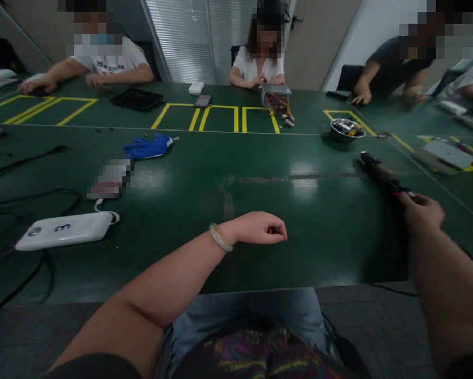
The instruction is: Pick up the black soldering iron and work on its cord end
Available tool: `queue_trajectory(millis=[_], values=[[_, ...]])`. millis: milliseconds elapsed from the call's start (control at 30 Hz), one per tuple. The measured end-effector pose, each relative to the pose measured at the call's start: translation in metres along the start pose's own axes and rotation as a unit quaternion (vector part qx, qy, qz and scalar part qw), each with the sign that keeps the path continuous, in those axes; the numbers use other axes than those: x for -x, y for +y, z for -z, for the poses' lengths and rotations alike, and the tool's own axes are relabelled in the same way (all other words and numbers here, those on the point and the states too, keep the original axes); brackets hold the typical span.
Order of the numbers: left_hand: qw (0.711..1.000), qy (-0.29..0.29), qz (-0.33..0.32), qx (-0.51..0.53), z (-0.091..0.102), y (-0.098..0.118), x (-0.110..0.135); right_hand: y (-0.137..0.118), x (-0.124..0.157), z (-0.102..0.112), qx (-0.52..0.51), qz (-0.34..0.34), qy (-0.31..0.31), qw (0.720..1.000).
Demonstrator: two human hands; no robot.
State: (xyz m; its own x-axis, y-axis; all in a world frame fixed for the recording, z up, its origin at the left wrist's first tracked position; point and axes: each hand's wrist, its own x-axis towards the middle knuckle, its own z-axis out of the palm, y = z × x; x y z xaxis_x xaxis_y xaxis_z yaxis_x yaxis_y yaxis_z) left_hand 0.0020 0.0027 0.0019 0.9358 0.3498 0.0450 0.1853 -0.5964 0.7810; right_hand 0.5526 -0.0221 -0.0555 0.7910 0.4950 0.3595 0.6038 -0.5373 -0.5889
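Note:
My left hand [256,228], with a pale green bangle [220,238] near the wrist, is over the middle of the green table [189,195]. Its fingers curl loosely inward, and nothing shows in them. At the right, my right hand [424,213] is closed round the near end of a long dark hand tool with red parts [386,176]. The tool points away and to the left, low over the table; its exact kind is too dim to tell. Beyond its tip stands a metal bowl [345,136] with small dark and yellow things in it.
On the left are a blue glove [149,147], a blurred-out phone-like device [110,179], a white power bank [65,230] marked 3 and black cables [27,202]. Across the table, several people sit; one touches a grey box with coloured wires [276,95]. A black tray [137,99] lies far left.

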Motion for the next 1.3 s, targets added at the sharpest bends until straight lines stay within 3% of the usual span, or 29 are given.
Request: queue_trajectory(millis=[67,233,400,533,700,800,933,1000,1133,1300], values=[[1.0,0.003,-0.007,-0.002,-0.001,0.0,0.0,-0.044,0.026,-0.009,-0.026,-0.012,-0.064,0.998],[1.0,0.008,-0.022,-0.006,-0.001,0.002,0.003,-0.15,0.105,-0.038,-0.104,0.148,-0.199,0.963],[0.996,0.045,-0.042,-0.061,0.001,0.004,0.008,-0.226,0.188,-0.06,-0.186,0.304,-0.299,0.885],[0.98,0.145,-0.025,-0.137,0.008,0.004,0.013,-0.265,0.243,-0.061,-0.229,0.389,-0.354,0.819],[0.912,0.329,0.032,-0.241,0.023,-0.001,0.016,-0.28,0.268,-0.042,-0.235,0.494,-0.382,0.745],[0.871,0.388,0.073,-0.292,0.029,-0.01,0.016,-0.275,0.256,-0.017,-0.201,0.528,-0.369,0.738],[0.871,0.349,0.106,-0.33,0.029,-0.024,0.014,-0.264,0.225,0.015,-0.12,0.496,-0.362,0.78],[0.876,0.318,0.119,-0.342,0.027,-0.03,0.013,-0.257,0.211,0.023,-0.048,0.479,-0.391,0.784],[0.877,0.297,0.137,-0.353,0.027,-0.031,0.011,-0.246,0.2,0.019,0.072,0.462,-0.463,0.753],[0.862,0.315,0.141,-0.37,0.026,-0.026,0.008,-0.248,0.21,0.006,0.116,0.432,-0.445,0.776]])
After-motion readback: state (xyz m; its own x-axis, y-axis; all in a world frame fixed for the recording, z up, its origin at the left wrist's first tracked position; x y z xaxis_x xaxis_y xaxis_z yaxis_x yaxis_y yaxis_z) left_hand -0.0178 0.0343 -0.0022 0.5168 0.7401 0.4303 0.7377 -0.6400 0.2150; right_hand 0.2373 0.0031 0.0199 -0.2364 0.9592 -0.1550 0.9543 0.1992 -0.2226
